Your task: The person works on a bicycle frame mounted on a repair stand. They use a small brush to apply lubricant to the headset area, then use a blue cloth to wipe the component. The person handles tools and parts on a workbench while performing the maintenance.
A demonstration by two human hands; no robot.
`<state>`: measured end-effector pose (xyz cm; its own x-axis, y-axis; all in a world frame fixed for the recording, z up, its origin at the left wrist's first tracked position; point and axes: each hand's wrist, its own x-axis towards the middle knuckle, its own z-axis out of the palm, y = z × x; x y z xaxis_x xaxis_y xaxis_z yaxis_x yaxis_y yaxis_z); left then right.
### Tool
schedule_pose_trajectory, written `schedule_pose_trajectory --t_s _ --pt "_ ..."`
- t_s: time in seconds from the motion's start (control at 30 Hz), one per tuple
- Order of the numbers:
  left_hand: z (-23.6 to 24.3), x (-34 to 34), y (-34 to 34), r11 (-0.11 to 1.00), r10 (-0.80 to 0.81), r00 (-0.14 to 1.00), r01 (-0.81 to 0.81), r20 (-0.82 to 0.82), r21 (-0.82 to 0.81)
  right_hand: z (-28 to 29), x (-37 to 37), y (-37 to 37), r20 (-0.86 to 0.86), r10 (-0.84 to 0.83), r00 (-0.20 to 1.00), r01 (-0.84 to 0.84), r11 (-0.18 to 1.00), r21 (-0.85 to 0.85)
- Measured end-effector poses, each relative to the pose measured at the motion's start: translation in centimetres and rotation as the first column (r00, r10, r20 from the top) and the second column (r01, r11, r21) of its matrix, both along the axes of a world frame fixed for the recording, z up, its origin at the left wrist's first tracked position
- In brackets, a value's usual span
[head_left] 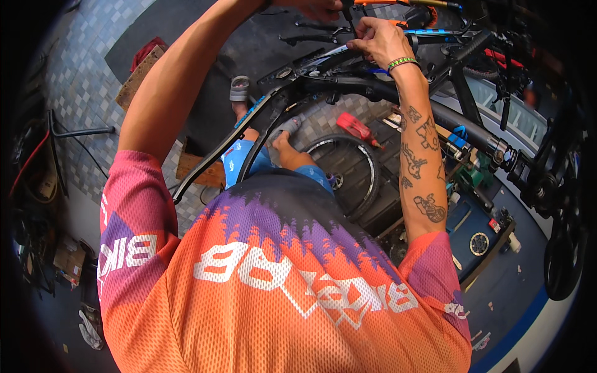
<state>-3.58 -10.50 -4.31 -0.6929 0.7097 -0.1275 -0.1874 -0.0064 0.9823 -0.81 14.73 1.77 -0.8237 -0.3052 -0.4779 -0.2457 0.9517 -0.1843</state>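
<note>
A black and blue bicycle frame [367, 86] stretches across in front of me, raised above the floor. Near the top edge my left hand [314, 7] is partly cut off; its curled fingers meet a black tool with a slim shaft [348, 17], whose exact kind I cannot make out. Just right of that shaft, my right hand [382, 42] is closed in a pinch over the frame's upper tube, its fingertips near the shaft's lower end. Whatever lies between those fingertips is hidden. A beaded bracelet [403, 63] circles my right wrist.
Below the frame, a wheel [343, 171] lies by a red bottle [356, 127]. On the right stands a blue workbench [497, 248] with a chainring [479, 244] and small parts. Wooden blocks [138, 78] and a black stand leg [84, 132] are on the left.
</note>
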Motion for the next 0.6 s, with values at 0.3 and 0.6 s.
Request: schedule_pose_trajectory --t_s 0.3,0.6 --pt "3.0 0.6 1.7 0.972 0.23 0.86 -0.178 0.455 -0.156 0.4 0.5 0.2 0.222 -0.142 0.965 0.19 0.958 -0.213" --pt "2.5 -0.6 1.8 0.99 0.124 0.846 -0.071 0.519 -0.122 1.4 0.5 -0.5 0.243 -0.104 0.964 0.149 0.973 -0.176"
